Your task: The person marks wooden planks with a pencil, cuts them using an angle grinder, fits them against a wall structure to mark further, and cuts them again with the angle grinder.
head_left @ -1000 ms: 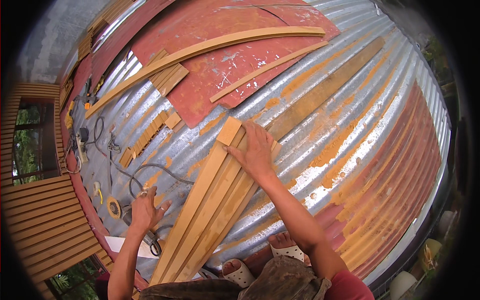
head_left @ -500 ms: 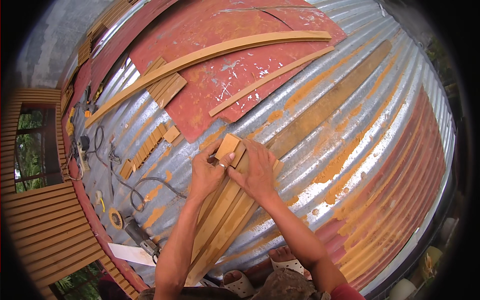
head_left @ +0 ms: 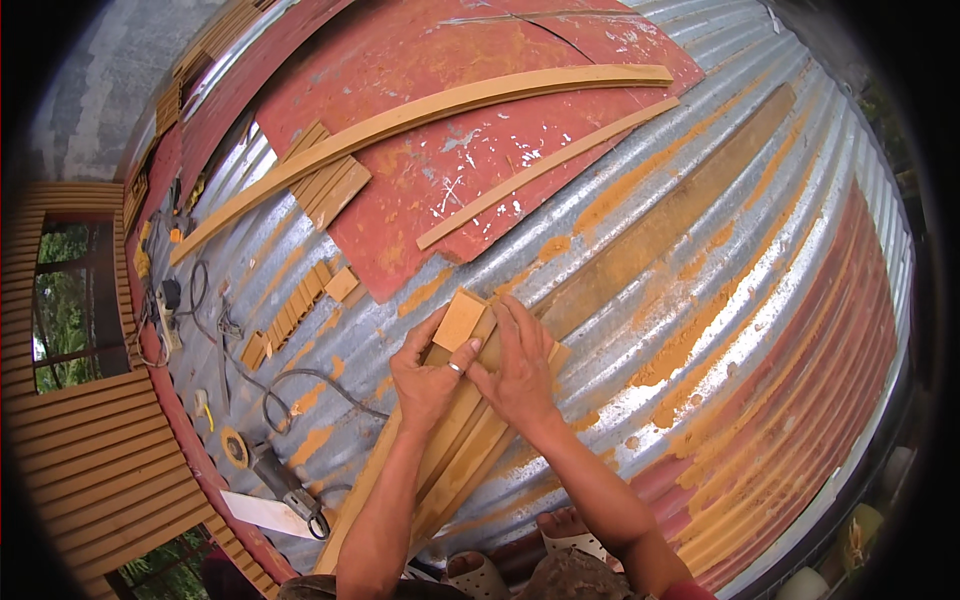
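At left, our grinder (head_left: 275,475) lies on corrugated metal (head_left: 345,440). Our left hand (head_left: 420,388) pinches a small wooden block (head_left: 460,318) at the boards' (head_left: 460,475) far ends; our right hand's (head_left: 518,372) fingers bend over them, grip uncertain. We seem to be aligning the block; next calls for steadiness.

The little block (head_left: 461,319) mid-frame is showing a warm orange-tan, and the long boards (head_left: 466,455) below it are going a duller yellow-brown. The corrugated metal (head_left: 612,408) is gleaming silver-grey with rusty orange streaks, turning red-and-orange striped at lower right, while the flat sheet (head_left: 400,215) up top is rocking brick red with white scuffs. At the bottom edge, the sandals (head_left: 490,580) are sporting cream with dark dots.
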Tool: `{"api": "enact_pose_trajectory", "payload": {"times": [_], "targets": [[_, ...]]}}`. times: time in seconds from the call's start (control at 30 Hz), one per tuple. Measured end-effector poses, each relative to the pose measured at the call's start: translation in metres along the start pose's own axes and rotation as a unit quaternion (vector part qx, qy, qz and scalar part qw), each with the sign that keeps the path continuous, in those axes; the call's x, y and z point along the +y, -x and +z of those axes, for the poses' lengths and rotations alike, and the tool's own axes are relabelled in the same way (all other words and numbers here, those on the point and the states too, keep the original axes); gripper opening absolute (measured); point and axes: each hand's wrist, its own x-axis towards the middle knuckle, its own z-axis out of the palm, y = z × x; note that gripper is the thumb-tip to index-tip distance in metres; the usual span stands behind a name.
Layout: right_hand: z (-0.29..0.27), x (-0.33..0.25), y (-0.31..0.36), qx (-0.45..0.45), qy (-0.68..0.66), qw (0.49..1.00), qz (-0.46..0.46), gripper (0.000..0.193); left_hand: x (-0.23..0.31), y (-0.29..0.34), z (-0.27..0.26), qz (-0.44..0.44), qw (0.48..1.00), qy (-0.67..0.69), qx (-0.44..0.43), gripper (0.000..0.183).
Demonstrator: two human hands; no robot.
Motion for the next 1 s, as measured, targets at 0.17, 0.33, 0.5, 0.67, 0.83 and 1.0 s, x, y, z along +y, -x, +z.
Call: {"api": "enact_pose_trajectory", "payload": {"times": [0.17,0.33,0.5,0.67,0.83,1.0], "targets": [[-0.001,-0.001,-0.002,0.004,-0.001,1.000,0.009,0.069,-0.001,0.000,0.003,0.021,0.998,-0.050,0.030,0.051],[-0.001,-0.002,-0.001,-0.001,0.002,1.000,0.012,0.070,-0.005,-0.001,0.003,0.026,0.998,-0.044,0.040,0.049],[0.000,0.000,0.001,0.007,0.003,1.000,0.009,0.073,-0.006,-0.001,0.004,0.036,0.997,-0.060,0.041,0.049],[0.000,0.000,0.001,0.002,0.008,1.000,-0.002,0.076,-0.003,0.001,0.006,0.035,0.996,-0.060,0.052,0.048],[-0.007,0.003,0.000,-0.022,0.026,0.999,-0.006,0.079,-0.005,-0.004,0.009,0.036,0.995,-0.072,0.066,0.049],[-0.057,-0.018,-0.007,0.016,-0.086,0.995,-0.041,0.083,-0.006,-0.002,0.001,0.055,0.989,-0.114,0.075,0.053]]}}
